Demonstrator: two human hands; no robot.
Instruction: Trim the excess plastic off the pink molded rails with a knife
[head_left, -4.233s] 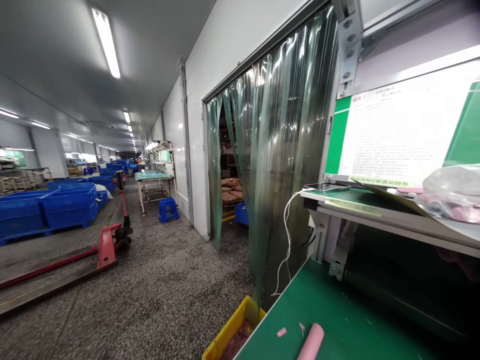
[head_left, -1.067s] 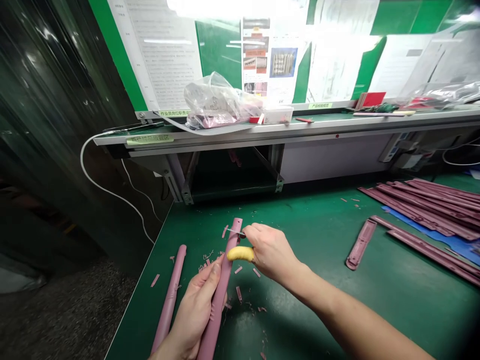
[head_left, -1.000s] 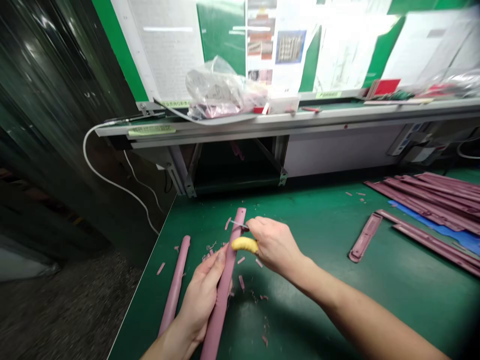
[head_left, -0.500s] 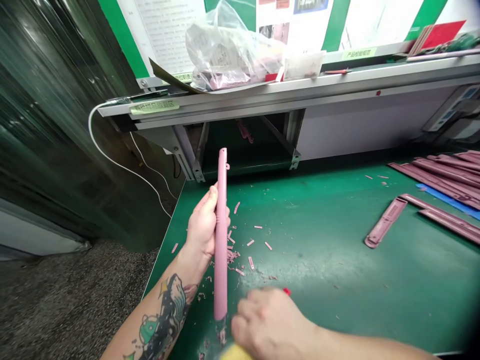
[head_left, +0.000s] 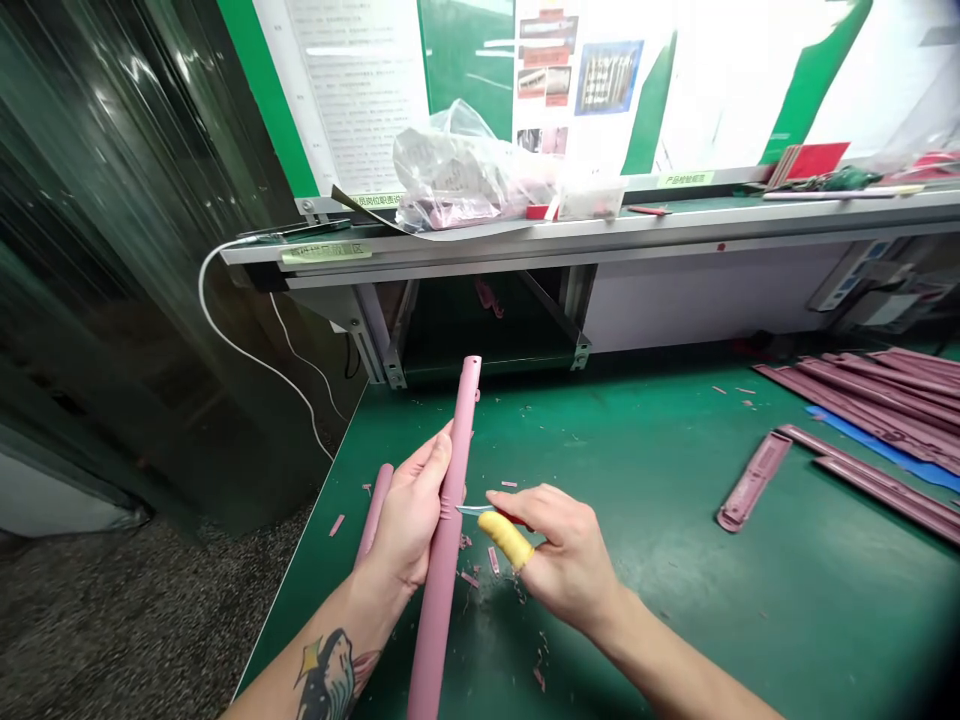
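My left hand (head_left: 409, 510) is wrapped round a long pink plastic strip (head_left: 431, 625), which slants up and away over the bench. My right hand (head_left: 566, 550), a yellow finger cot (head_left: 504, 538) on its thumb, grips a small knife (head_left: 474, 509) with a red handle. The thin blade reaches the strip's right edge, close to some short ridges; whether it cuts in cannot be made out. A second pink piece (head_left: 375, 512) shows left of my left hand, partly hidden behind it. Pink shavings (head_left: 493, 560) lie scattered below the hands.
On the green bench (head_left: 637, 620), a short pink part (head_left: 754, 482) lies to the right, near several long pink strips (head_left: 885, 395) and a blue sheet (head_left: 892, 445). A metal shelf (head_left: 495, 250) crosses the back, carrying a plastic bag (head_left: 465, 170). White cable (head_left: 247, 330) hangs at left.
My right hand has risen from the bench's near side to bring the knife blade to the strip. The strip has tilted, its far end to the right. The second pink piece has come into view.
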